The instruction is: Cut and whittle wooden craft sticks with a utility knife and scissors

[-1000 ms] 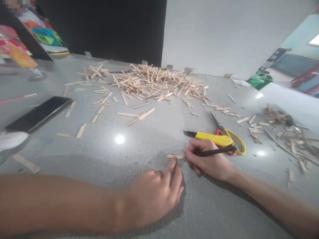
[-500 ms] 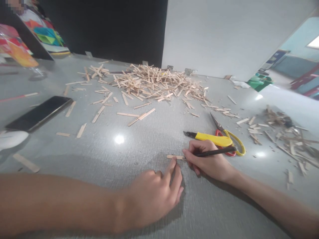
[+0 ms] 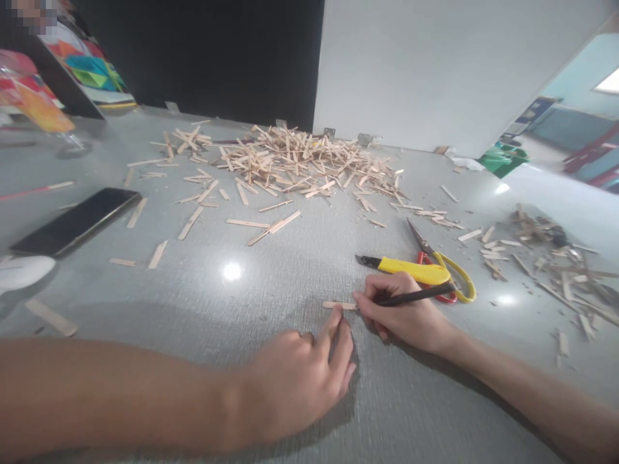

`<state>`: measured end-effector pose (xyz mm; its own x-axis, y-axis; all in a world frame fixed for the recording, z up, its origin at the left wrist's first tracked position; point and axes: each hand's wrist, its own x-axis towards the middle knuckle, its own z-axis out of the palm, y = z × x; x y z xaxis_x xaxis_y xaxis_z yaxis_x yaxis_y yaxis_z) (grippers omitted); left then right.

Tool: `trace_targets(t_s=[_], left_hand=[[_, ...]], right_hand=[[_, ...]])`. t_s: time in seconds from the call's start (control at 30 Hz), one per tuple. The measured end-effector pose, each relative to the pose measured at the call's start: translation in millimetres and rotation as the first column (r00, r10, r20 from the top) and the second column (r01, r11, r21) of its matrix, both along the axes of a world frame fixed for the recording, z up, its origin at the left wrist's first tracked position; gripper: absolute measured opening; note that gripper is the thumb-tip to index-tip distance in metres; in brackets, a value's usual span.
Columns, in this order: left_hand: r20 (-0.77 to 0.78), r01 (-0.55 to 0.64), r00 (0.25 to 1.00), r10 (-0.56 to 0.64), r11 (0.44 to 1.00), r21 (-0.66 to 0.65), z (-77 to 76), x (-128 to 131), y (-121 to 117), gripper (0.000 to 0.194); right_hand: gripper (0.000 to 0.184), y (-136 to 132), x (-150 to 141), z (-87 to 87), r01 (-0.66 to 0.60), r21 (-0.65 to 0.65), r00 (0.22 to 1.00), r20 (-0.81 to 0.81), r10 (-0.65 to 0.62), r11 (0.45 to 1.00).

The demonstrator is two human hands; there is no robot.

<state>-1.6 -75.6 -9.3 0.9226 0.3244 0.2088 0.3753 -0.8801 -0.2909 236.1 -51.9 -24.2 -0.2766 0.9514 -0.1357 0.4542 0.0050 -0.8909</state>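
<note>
On the grey table a short wooden stick point(image 3: 338, 305) lies flat, its right end hidden by my right fingers. My left hand point(image 3: 304, 380) holds it down, the index fingertip pressed on its near edge and the other fingers bent. A black pen point(image 3: 420, 294) is pinched in my right hand point(image 3: 406, 316), slanting back over the thumb; its tip is hidden at the stick's right end. Just beyond my right hand lies a yellow utility knife point(image 3: 413, 269) with its black tip to the left. Scissors point(image 3: 454, 274) with red and yellow handles rest partly under the knife.
A heap of wooden sticks point(image 3: 300, 158) lies at the back before a black and white panel point(image 3: 435, 71). Scraps point(image 3: 570, 270) are scattered at right. On the left are a phone point(image 3: 77, 220), a white rounded object point(image 3: 24, 273) and a bottle point(image 3: 39, 96). A person is partly visible behind.
Both hands, the stick and the pen hold almost the same place. The pen's back end has dipped very slightly.
</note>
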Motion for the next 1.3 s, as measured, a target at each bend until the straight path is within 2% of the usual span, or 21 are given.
trace_targets(t_s=[0.3, 1.3], left_hand=[[-0.008, -0.011, 1.0, 0.011, 1.0, -0.012, -2.0, -1.7, -1.4, 0.043], [0.007, 0.007, 1.0, -0.007, 1.0, 0.01, -2.4, 0.3, 0.5, 0.041]], right_hand=[[0.041, 0.2, 0.2, -1.3, 0.082, -0.078, 0.993, -0.079, -0.088, 0.994], [0.043, 1.7, -0.3, 2.1, 0.048, -0.057, 0.997, -0.063, -0.052, 0.997]])
